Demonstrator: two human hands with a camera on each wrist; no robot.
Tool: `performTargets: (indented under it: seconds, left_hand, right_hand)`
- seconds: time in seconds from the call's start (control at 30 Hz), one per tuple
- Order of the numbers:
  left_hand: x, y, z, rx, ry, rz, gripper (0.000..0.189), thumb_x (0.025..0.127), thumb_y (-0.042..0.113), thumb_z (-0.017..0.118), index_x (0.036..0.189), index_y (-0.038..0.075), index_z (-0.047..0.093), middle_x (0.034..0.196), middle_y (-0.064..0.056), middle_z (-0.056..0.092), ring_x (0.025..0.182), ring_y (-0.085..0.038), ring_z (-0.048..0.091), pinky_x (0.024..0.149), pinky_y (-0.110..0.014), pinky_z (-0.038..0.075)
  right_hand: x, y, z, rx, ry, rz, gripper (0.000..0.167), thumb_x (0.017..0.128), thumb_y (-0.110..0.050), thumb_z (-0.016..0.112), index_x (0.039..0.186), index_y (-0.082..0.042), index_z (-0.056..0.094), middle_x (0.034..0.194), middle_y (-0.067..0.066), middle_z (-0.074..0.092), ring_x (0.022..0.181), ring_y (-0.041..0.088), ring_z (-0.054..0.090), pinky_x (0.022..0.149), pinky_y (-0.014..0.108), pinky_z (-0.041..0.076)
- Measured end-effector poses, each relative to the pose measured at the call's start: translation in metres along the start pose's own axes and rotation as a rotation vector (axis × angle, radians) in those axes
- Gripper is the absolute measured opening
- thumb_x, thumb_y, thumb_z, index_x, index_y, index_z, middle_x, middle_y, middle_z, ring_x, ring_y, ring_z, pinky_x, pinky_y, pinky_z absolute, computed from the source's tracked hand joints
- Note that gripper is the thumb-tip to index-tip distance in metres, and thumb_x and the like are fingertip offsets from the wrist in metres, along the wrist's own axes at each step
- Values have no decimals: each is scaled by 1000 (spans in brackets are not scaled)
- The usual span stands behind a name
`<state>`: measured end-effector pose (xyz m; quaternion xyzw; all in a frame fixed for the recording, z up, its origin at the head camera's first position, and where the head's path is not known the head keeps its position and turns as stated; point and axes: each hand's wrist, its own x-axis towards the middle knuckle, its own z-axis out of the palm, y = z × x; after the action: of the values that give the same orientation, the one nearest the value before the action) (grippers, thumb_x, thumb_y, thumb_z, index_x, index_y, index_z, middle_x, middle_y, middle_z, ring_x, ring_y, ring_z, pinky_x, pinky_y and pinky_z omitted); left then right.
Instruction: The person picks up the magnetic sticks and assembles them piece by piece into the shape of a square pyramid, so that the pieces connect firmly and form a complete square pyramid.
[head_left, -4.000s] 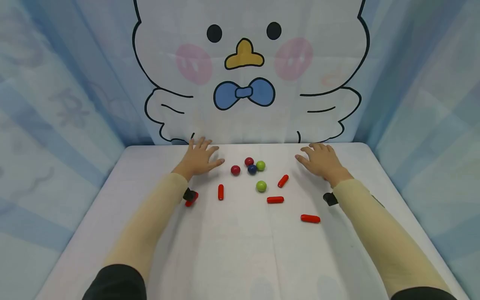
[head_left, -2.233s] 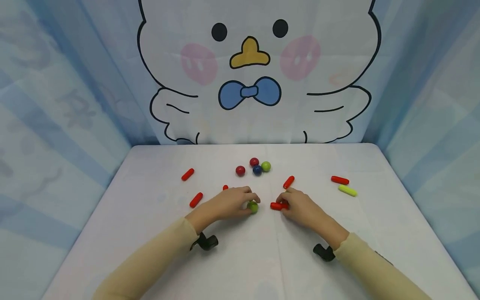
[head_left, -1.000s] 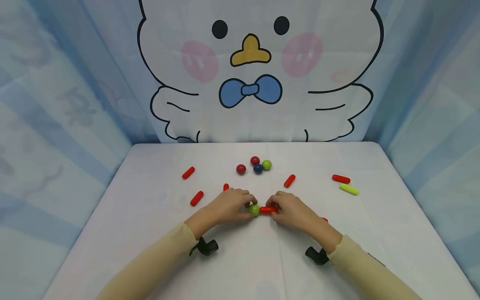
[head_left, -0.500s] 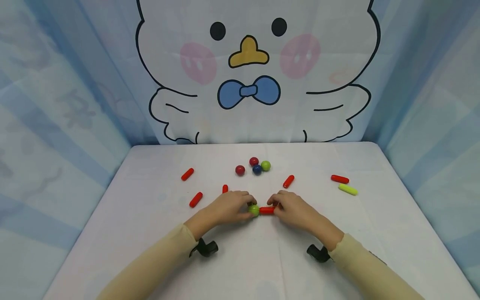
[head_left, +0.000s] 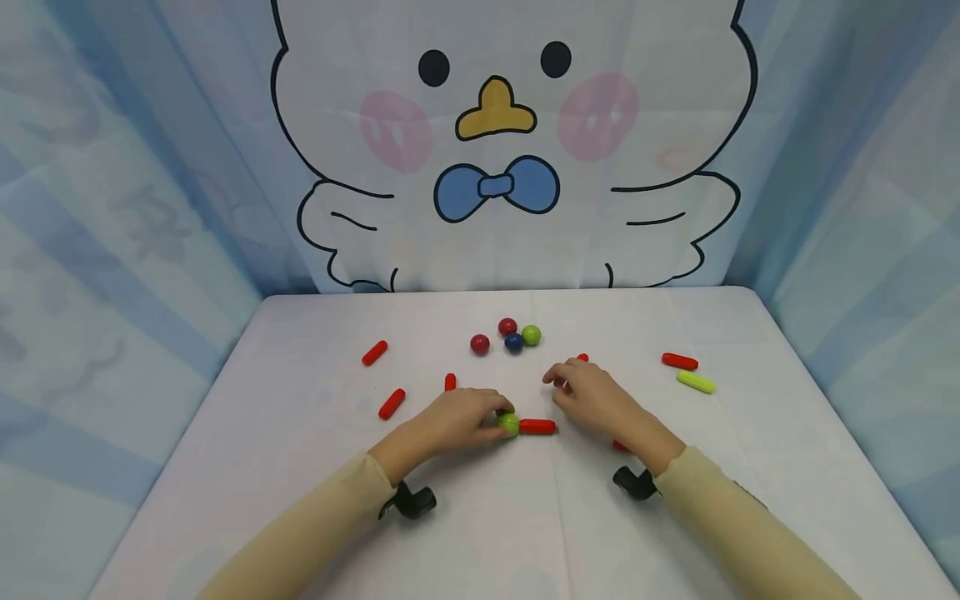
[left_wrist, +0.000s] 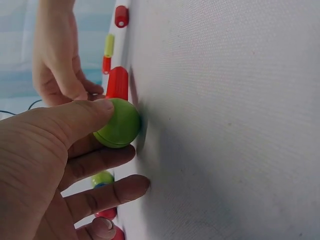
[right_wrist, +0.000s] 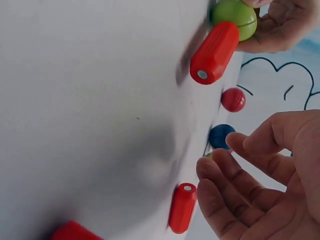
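Observation:
My left hand (head_left: 450,417) pinches a lime-green ball (head_left: 509,424) at the middle of the white table, thumb on one side and fingertips on the other. Against the ball's right side lies a red faceted rod (head_left: 538,427), end-on to it; the left wrist view shows the rod (left_wrist: 118,82) meeting the ball (left_wrist: 120,125). A round silvery metal spot marks the free end of the rod (right_wrist: 212,55) in the right wrist view. Just right of and beyond this rod, my right hand (head_left: 596,400) hovers with loosely bent fingers, holding nothing. Its fingers partly hide another red rod (head_left: 582,357).
Behind the hands sit two red balls (head_left: 479,344), a blue ball (head_left: 513,343) and a second green ball (head_left: 531,335). More red rods (head_left: 392,404) are scattered left; a red rod (head_left: 679,362) and a yellow-green rod (head_left: 696,382) lie right. Another red rod (head_left: 621,446) is under the right wrist.
Both hands came in from the table's back; the left took the green ball. The right gripped the red rod, slid it left against the ball, then let go and drew back to the right.

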<state>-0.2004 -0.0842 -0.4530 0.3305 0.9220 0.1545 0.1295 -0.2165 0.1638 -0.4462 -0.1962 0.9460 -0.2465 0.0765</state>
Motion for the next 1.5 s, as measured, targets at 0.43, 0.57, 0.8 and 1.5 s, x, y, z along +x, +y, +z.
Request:
performTargets:
  seconds: [0.43, 0.57, 0.8, 1.5]
  left_hand:
    - [0, 1, 0, -17, -9, -14, 38, 96, 39, 73, 129, 19, 70, 112, 8, 71, 87, -5, 59, 81, -20, 53]
    - [0, 1, 2, -22, -9, -7, 38, 97, 40, 73, 128, 20, 70, 111, 9, 71, 85, -4, 58, 78, -20, 52]
    - [1, 2, 3, -12, 2, 3, 38, 97, 38, 73, 129, 19, 70, 114, 8, 71, 89, -5, 60, 84, -21, 54]
    - [0, 1, 0, -11, 23, -6, 37, 97, 38, 73, 128, 18, 71, 113, 6, 72, 92, -7, 62, 86, -23, 55]
  right_hand:
    - [40, -10, -4, -16, -31, 38, 41, 98, -12, 58, 139, -14, 64, 105, 11, 65, 84, 22, 58, 74, 34, 52]
    - [48, -9, -2, -38, -51, 64, 53, 98, -11, 59, 150, -18, 56, 104, 11, 63, 81, 21, 57, 70, 32, 49]
    - [52, -7, -2, -26, 24, 130, 37, 98, -14, 62, 135, -9, 62, 115, 16, 63, 94, 28, 60, 84, 43, 54]
    - [36, -9, -12, -68, -55, 84, 33, 91, -9, 77, 123, -9, 71, 117, 13, 66, 104, 29, 63, 96, 47, 54]
